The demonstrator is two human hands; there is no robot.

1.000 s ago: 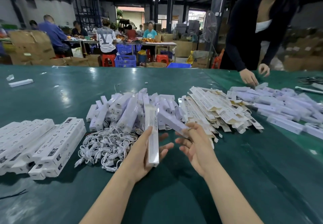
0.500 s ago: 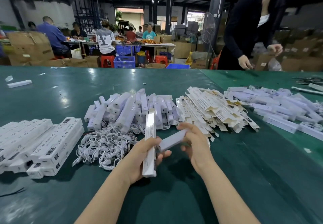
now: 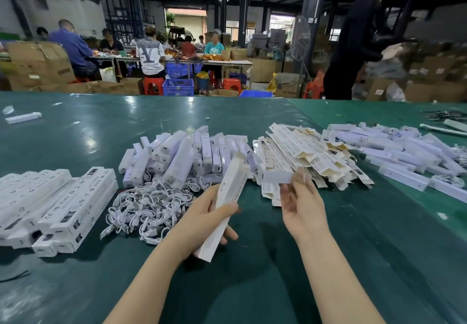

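Hands: left hand (image 3: 202, 218) wraps the carton (image 3: 225, 212) mid-length, thumb on top; right hand (image 3: 302, 210) pinches the bar (image 3: 276, 177) by its right end, fingertips only.
Carton: tilted up, flapped mouth open, just beside the bar's free end. Not in yet!
Bar: level, above the flat cartons (image 3: 303, 151); looks light, stiff, smooth, so it could slip.
Carton feel: thin card, likely crushes if squeezed; grip the edges, below the mouth.
Around: cables (image 3: 151, 207) and loose bars (image 3: 182, 157) ahead, packed boxes (image 3: 50, 202) left, green table (image 3: 353, 248).
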